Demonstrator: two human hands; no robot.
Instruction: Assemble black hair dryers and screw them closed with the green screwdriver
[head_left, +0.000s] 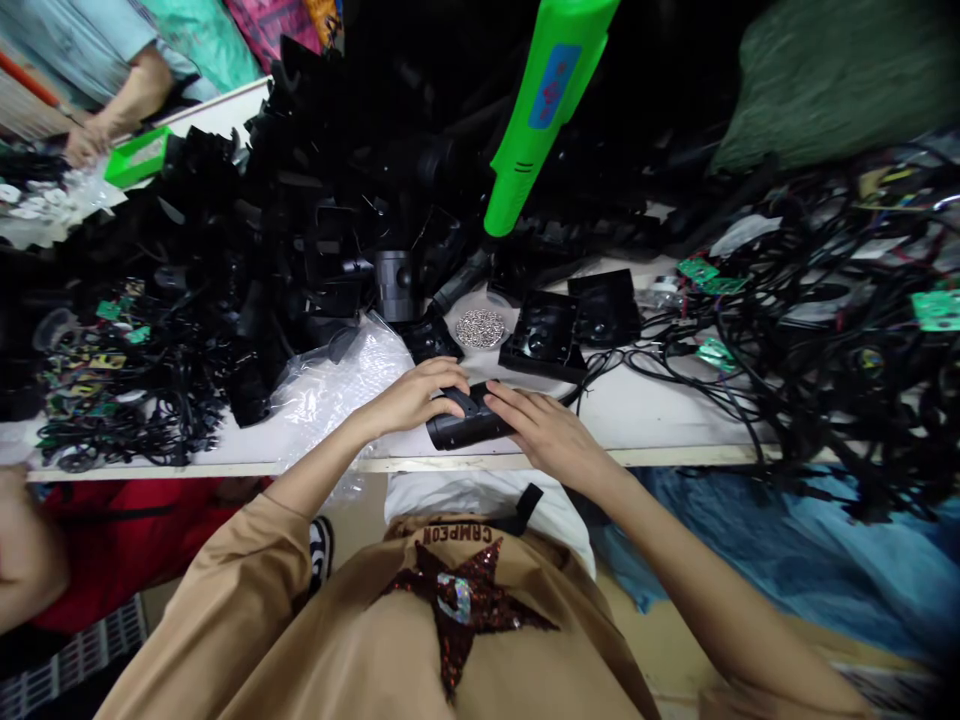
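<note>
A black plastic housing [466,432] with a rounded body lies at the front edge of the white bench, between my hands. My left hand [420,396] is closed on its left end, thumb and fingers on the upper side. My right hand [551,432] grips the right end, fingers lying over the top. Just beyond it stands a round clear dish [459,305] of small silvery metal pieces, probably screws [480,329]. Black open casings [546,328] sit right of the dish. A clear plastic bag [330,385] lies by my left forearm.
Above the bench hangs a bright green tool [525,130] with a blue label. Tangled black cables with green circuit boards [697,270] cover the right side. More wired boards [97,370] heap at left. Another person's hand [86,140] works by a green tray [139,158] at far left.
</note>
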